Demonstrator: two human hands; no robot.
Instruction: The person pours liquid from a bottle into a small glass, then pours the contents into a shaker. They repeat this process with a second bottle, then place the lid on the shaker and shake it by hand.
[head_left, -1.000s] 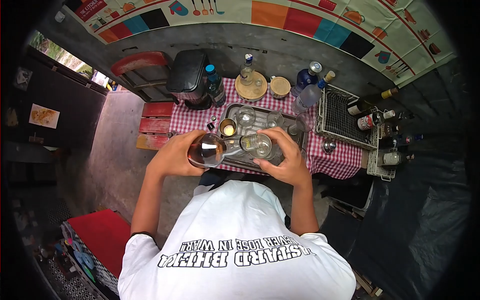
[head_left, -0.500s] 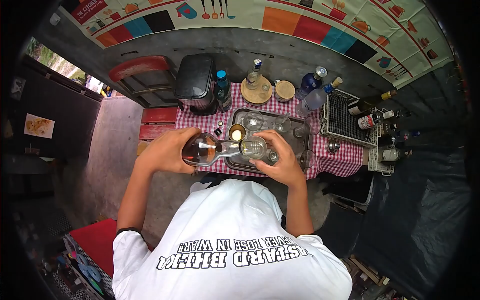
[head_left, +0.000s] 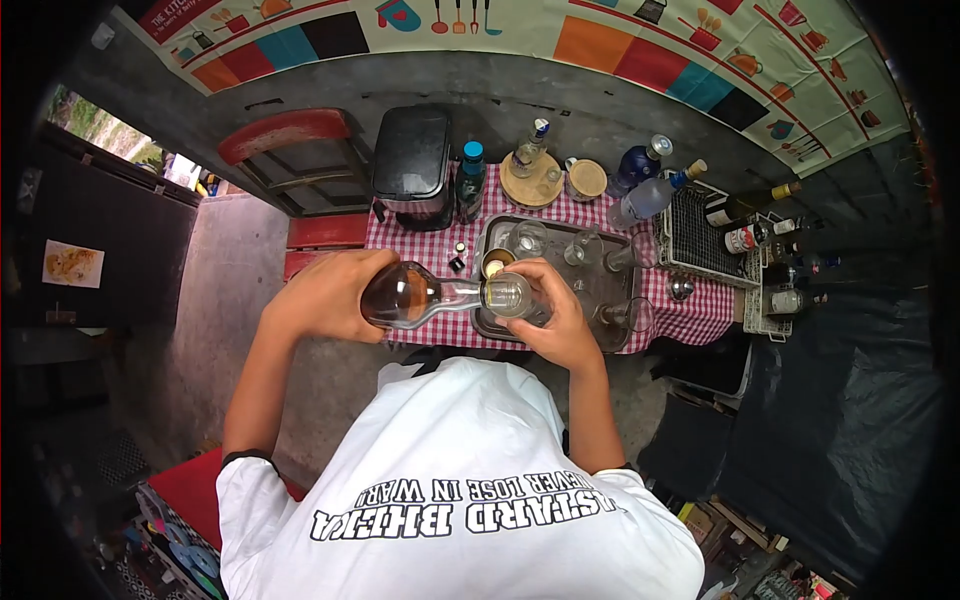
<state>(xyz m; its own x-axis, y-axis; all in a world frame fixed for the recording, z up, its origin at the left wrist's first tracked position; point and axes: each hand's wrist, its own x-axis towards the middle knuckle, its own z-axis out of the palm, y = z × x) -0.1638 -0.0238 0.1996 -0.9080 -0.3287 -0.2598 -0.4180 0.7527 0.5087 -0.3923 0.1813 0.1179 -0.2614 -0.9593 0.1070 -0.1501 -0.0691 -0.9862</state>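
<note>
My left hand [head_left: 325,297] is wrapped round the wide body of a clear glass bottle [head_left: 402,296] that lies sideways in the air, amber-brown inside. Its neck points right, with the mouth at or inside a small clear glass [head_left: 509,297]. Fingers and thumb of my right hand [head_left: 556,318] pinch that glass from the right. Whether liquid is flowing cannot be made out. Just beyond the glass, a metal cup [head_left: 496,262] is partly hidden by my right hand. Beneath is a metal tray [head_left: 562,284] with several glasses, among them a stemmed glass [head_left: 627,315].
The table has a red checked cloth [head_left: 400,236]. At its back are a black bin [head_left: 413,158], a blue-capped bottle [head_left: 470,182], a wooden board [head_left: 528,190] and a blue bottle [head_left: 640,165]. Wire baskets [head_left: 694,232] with bottles stand to the right.
The table and its things have shifted right in the view. Both hands keep their grips, the bottle still sideways with its neck at the glass.
</note>
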